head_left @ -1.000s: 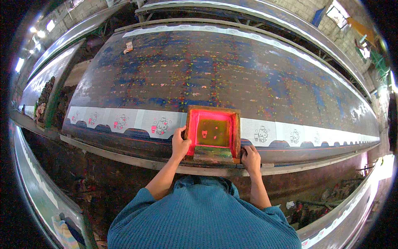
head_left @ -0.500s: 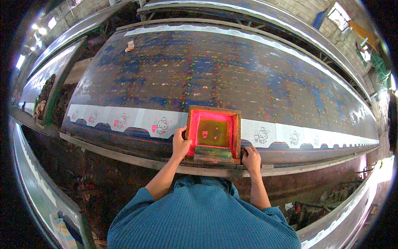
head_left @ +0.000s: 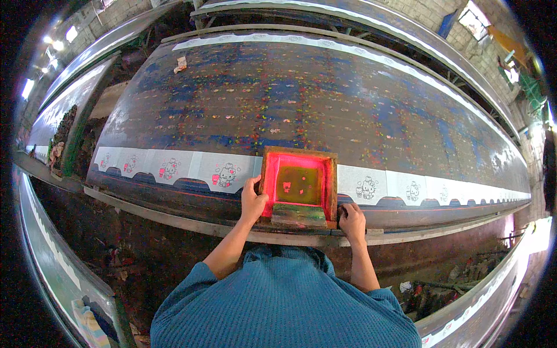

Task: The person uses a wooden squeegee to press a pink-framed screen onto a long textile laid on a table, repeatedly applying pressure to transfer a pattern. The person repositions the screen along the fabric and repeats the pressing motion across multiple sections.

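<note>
A square wooden printing screen (head_left: pixel 332 177) with a pink-rimmed inside and an olive mesh lies on a row of white fabric pieces (head_left: pixel 360 174) along the near edge of a long printing table (head_left: pixel 278 98). My left hand (head_left: pixel 253 200) is closed on the screen's left side. My right hand (head_left: pixel 351 220), fingers curled, holds its lower right corner. A stained wooden bar (head_left: pixel 296 216) lies across the screen's near end. The pieces to the left show a cartoon cat drawing (head_left: pixel 225 177) with pink parts; those to the right show the drawing in black outline only.
Parallel long tables with white strips run beyond this one (head_left: pixel 348 17), at the left (head_left: pixel 72 95) and behind me at both lower corners (head_left: pixel 69 272). A small crumpled scrap (head_left: pixel 180 65) sits on the table's far left part. A block wall with bright windows (head_left: pixel 473 23) rises beyond.
</note>
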`<state>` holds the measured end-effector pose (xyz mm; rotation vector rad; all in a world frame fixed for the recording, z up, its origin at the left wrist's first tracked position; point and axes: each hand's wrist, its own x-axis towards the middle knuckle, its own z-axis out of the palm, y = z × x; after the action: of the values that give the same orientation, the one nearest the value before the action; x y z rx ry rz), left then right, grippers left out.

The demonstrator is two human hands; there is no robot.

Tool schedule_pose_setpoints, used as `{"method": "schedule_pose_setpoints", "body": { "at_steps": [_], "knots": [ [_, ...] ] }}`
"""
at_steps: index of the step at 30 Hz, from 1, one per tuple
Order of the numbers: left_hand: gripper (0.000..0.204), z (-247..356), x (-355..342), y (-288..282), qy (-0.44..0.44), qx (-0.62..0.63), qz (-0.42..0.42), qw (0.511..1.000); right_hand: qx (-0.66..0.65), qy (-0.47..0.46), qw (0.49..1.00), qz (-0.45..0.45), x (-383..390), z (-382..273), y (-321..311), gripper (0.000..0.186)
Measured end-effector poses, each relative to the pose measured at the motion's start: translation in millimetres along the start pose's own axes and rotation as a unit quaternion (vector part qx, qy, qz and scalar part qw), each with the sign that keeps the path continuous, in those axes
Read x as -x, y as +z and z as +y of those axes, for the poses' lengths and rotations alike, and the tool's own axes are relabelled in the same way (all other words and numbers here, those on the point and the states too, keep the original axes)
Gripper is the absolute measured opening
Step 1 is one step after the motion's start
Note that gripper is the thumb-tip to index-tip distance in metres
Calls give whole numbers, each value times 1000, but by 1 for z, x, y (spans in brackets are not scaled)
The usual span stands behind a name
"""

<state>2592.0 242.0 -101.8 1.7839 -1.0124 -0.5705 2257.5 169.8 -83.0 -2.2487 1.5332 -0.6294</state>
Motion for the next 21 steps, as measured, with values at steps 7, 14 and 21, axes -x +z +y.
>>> {"method": "schedule_pose_setpoints", "body": {
  "at_steps": [7,14,21],
  "knots": [
    [66,3,0,-1,-17,16,0,1000,-4,-1,1000,-6,1,3,1,25],
    [65,-5,0,2,-13,22,5,1000,-5,-5,1000,-7,0,3,2,26],
    [65,-9,-1,3,-14,12,2,1000,6,-1,1000,-2,1,4,3,27]
  ]
}}
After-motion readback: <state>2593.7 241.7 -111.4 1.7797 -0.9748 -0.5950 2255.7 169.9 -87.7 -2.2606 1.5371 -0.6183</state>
